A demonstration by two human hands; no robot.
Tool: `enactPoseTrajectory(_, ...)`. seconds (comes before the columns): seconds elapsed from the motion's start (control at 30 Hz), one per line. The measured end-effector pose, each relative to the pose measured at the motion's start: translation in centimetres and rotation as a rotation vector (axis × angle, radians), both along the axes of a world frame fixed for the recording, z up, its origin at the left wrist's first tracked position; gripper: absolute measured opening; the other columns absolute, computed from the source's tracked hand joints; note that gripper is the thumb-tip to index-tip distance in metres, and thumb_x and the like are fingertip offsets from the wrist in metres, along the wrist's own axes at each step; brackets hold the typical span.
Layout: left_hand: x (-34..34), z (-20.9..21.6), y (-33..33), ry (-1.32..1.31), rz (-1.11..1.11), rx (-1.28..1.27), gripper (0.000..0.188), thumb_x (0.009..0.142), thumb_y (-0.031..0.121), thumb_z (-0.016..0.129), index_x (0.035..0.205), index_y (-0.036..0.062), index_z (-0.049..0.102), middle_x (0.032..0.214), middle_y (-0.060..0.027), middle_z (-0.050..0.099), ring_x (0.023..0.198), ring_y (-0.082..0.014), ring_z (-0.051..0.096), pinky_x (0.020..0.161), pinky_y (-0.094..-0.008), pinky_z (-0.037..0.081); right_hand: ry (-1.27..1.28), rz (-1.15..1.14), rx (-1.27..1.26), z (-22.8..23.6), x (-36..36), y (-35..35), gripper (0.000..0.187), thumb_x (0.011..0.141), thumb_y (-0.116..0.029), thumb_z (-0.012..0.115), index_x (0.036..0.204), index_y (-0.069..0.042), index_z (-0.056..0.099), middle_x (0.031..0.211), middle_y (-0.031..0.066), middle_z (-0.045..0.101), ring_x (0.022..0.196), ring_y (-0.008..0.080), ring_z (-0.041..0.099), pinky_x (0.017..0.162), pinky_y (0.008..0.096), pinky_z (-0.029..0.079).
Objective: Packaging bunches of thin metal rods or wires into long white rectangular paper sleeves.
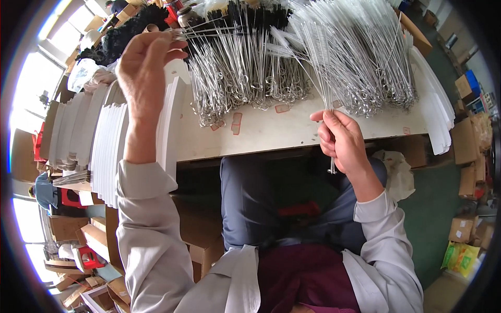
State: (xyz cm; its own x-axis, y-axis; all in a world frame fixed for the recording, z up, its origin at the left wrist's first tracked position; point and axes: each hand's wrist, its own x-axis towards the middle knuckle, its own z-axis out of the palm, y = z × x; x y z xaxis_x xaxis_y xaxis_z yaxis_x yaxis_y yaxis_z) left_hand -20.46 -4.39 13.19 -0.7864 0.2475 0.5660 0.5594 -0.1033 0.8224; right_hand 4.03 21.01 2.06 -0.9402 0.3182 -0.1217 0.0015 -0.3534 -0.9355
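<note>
Head view, looking down: person seated at a pale worktop surface (271, 133), lap and dark trousers below its edge.

Left hand (146, 65) is raised over the surface's left part, fingers closed in a pinch on the wire ends of a few thin black-bristled wire brushes (209, 31), which run off to the right toward the black pile. Wrist bent, palm facing away; grey-white sleeve (143, 208) comes up from lower edge.

Right hand (342, 138) sits just at the front edge of the surface, fingers curled shut around a small bunch of thin white-bristled wire tube brushes (318, 57). Bristle ends fan up and left over the surface; twisted wire loop ends (332, 168) poke out below the fist.

On the surface behind: big heap of black-bristled wire brushes with looped metal handles (235, 78) at centre-left, and beside it, touching/overlapping, a bigger heap of white-bristled wire brushes (365, 62) at centre-right. Loop ends of both heaps point toward the person.

Left of the surface: rows of white flat card sheets stacked on edge (104, 141). More white sheets (436, 115) at the right end of the surface. Brown cardboard boxes (469, 141) on a green floor (433, 219) at right; more boxes at lower left. Bright windows (31, 94) far left.
</note>
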Motion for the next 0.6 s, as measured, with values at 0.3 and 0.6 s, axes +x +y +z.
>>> enactPoseTrajectory(0.3,0.7,4.1,-4.5,0.107,0.006,0.171,0.021,0.099,0.006,0.057,0.105,-0.0114,0.066,0.104,-0.0226,0.073,0.091,-0.0284,0.075,0.079,-0.0366,0.064,-0.006,0.034,-0.056,-0.3,-1.0,-1.3,0.033,0.111,-0.028,0.049,0.11,0.0,0.066,0.068,-0.0039,0.05,0.05,0.001,0.034,0.042,0.0189,0.026)
enactPoseTrajectory(0.6,1.3,7.6,-7.3,0.169,0.01,0.002,0.029,0.103,0.01,0.052,0.114,-0.0124,0.066,0.108,-0.0245,0.072,0.097,-0.0308,0.074,0.089,-0.0405,0.061,-0.001,0.028,-0.037,-0.6,0.3,-1.4,0.032,0.111,-0.026,0.049,0.109,0.001,0.066,0.067,-0.003,0.051,0.049,0.0015,0.035,0.041,0.0191,0.027)
